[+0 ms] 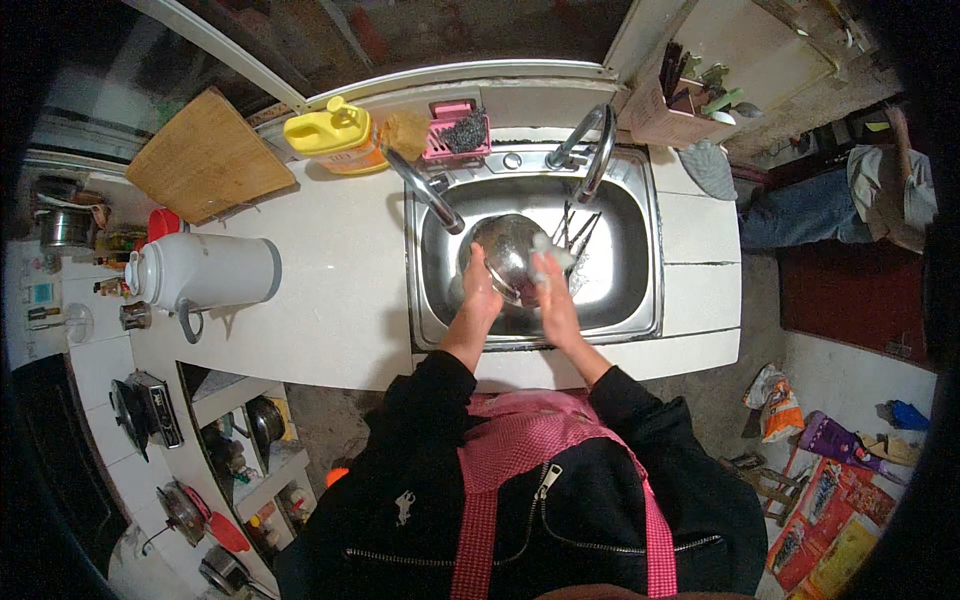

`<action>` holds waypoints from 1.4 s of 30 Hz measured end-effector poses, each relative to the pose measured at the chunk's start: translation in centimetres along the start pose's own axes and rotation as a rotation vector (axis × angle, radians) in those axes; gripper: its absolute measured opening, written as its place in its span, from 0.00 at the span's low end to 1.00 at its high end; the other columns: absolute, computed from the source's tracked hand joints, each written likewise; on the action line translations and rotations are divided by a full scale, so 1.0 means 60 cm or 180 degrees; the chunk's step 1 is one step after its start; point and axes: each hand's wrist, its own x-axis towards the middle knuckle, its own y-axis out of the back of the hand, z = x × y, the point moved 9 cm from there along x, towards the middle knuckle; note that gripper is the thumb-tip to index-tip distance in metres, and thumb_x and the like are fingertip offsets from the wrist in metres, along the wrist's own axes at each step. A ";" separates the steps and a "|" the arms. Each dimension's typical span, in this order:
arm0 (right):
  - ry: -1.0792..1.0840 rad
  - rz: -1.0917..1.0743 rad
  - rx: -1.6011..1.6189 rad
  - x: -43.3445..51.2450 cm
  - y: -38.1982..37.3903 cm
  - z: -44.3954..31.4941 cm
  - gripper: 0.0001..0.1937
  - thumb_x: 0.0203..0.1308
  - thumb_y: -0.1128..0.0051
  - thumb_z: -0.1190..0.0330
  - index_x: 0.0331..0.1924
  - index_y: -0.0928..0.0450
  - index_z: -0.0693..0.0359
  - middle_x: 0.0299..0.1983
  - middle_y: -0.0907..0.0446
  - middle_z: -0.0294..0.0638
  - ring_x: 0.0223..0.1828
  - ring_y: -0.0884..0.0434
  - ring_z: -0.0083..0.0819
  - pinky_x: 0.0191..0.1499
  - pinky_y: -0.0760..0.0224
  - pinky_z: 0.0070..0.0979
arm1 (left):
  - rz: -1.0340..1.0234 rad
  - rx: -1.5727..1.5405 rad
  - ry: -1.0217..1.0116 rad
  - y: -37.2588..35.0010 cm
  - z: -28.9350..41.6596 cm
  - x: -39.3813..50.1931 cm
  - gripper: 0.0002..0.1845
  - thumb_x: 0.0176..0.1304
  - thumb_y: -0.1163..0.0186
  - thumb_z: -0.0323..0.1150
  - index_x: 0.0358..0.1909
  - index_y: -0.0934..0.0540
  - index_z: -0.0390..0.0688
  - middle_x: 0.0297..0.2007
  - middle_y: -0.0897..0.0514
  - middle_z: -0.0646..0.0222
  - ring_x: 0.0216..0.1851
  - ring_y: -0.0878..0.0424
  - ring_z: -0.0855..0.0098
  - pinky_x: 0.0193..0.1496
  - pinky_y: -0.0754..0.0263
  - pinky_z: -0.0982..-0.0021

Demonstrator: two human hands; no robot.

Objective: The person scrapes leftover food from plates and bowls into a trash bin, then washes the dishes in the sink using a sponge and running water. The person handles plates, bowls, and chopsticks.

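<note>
A round, shiny metal bowl (508, 238) is tilted inside the stainless steel sink (630, 255). My left hand (480, 281) grips its near left rim, thumb along the outside. Against the right side of the bowl, my right hand (556, 304) holds a pale, wet-looking sponge or cloth (553, 256); motion blur hides its exact shape. Several dark, thin chopsticks (583, 232) lie in the basin to the right of the bowl. A chrome faucet (596, 161) arches over the back right, and a second metal spout (427, 195) points in from the back left.
Behind the sink stand a yellow detergent jug (337, 139) and a pink rack (455, 135) with a steel wool scrubber (465, 131). Leftward are a wooden cutting board (210, 161) and a white thermos jug (206, 268). A utensil box (671, 112) stands back right; another person (810, 206) is beyond.
</note>
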 end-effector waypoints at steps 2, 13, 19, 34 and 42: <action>0.0302 -0.0213 -0.0067 -0.014 -0.019 -0.048 0.23 0.66 0.61 0.66 0.66 0.38 0.56 0.68 0.42 0.48 0.71 0.49 0.45 0.70 0.58 0.39 | -0.0091 0.0408 0.0078 -0.022 -0.004 -0.017 0.29 0.71 0.61 0.54 0.58 0.32 0.39 0.54 0.26 0.61 0.55 0.27 0.63 0.57 0.32 0.57; -0.1808 -0.0574 0.1653 0.156 -0.007 0.146 0.20 0.66 0.63 0.59 0.41 0.24 0.67 0.40 0.22 0.48 0.39 0.22 0.41 0.44 0.31 0.36 | -0.0550 0.3585 -0.1535 -0.075 0.044 -0.056 0.32 0.71 0.63 0.54 0.39 0.24 0.30 0.38 0.20 0.59 0.38 0.26 0.66 0.43 0.32 0.63; -0.2703 0.0664 0.3949 0.041 -0.066 0.187 0.22 0.67 0.63 0.56 0.49 0.26 0.66 0.44 0.22 0.46 0.43 0.20 0.34 0.44 0.25 0.34 | 0.0102 -0.0030 -0.0559 -0.034 0.040 -0.027 0.24 0.71 0.59 0.49 0.49 0.27 0.37 0.46 0.22 0.65 0.48 0.25 0.65 0.52 0.31 0.63; 0.1195 0.0021 -0.0366 0.078 -0.022 -0.105 0.13 0.50 0.45 0.79 0.42 0.22 0.58 0.40 0.24 0.45 0.44 0.25 0.46 0.48 0.31 0.35 | -0.0103 -0.0338 -0.0229 -0.016 0.011 -0.001 0.17 0.72 0.57 0.40 0.52 0.31 0.39 0.48 0.24 0.64 0.49 0.24 0.67 0.53 0.29 0.63; -0.0287 0.0599 -0.1390 0.041 0.113 0.212 0.06 0.56 0.48 0.75 0.36 0.20 0.61 0.33 0.23 0.49 0.36 0.22 0.45 0.40 0.30 0.34 | 0.0853 -0.0421 0.0066 0.075 0.016 0.024 0.20 0.72 0.57 0.44 0.55 0.31 0.39 0.52 0.26 0.62 0.52 0.26 0.63 0.58 0.34 0.56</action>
